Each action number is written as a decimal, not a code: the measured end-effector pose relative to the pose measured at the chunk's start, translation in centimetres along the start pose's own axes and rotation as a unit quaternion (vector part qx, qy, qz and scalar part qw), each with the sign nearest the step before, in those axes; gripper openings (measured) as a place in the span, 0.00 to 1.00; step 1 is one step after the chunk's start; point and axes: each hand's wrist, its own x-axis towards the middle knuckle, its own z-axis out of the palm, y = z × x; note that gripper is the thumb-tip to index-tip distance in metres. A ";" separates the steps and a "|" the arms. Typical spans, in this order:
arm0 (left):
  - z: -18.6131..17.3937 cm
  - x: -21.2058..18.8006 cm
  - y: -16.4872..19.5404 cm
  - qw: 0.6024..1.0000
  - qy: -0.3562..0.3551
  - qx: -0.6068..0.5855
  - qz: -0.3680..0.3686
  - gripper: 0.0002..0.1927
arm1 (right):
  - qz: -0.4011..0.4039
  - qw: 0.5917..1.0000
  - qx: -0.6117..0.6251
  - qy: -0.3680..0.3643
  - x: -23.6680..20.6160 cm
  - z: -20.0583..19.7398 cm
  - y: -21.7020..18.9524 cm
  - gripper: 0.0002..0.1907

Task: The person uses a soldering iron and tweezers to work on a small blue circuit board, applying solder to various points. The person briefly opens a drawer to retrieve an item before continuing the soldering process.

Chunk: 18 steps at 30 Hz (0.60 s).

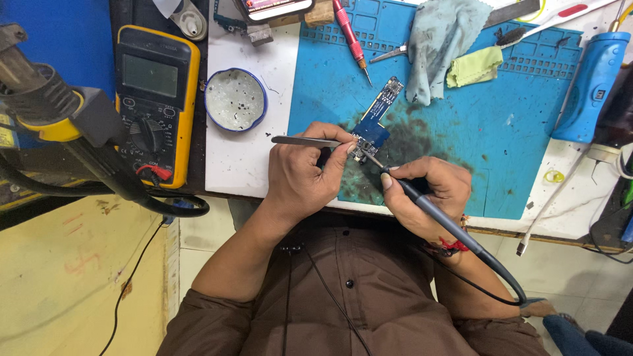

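A small blue circuit board (pixel 377 117) lies on the blue mat (pixel 461 151), near the mat's front-left corner and close to the front edge of the desk (pixel 241 165), with a dark smear of residue on the mat around it. The left hand (pixel 304 173) has its grip closed on metal tweezers (pixel 304 140), whose tip appears to rest at the board's near end, pinning it or a part on it; the exact contact is too small to tell. The right hand (pixel 432 191) has its grip closed pen-style on a dark soldering iron (pixel 422 203), its tip touching the same near end of the board, cord trailing back over the wrist. This looks like soldering or reworking a joint at that end, mid-step. The next move seems to call for steady tweezers and a light, brief touch of the tip, since both tools meet in one tight spot. Further out, a red screwdriver (pixel 351 38) and a grey cloth (pixel 440 46) lie at the mat's back edge, a round blue-rimmed dish (pixel 235 99) sits just left of the mat, and a yellow multimeter (pixel 157 99) lies at the desk's left edge.
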 end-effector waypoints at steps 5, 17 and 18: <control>0.0 0.0 -0.1 1.000 0.000 -0.002 0.001 0.04 | -0.005 1.000 0.001 -0.003 0.0 -0.1 0.0 0.05; -0.1 0.0 -0.1 1.000 -0.001 -0.002 0.006 0.04 | 0.001 1.000 0.006 -0.003 0.0 -0.1 0.0 0.05; 0.0 0.0 -0.1 1.000 -0.001 0.000 0.004 0.04 | 0.000 1.000 0.006 -0.003 0.0 -0.1 0.0 0.05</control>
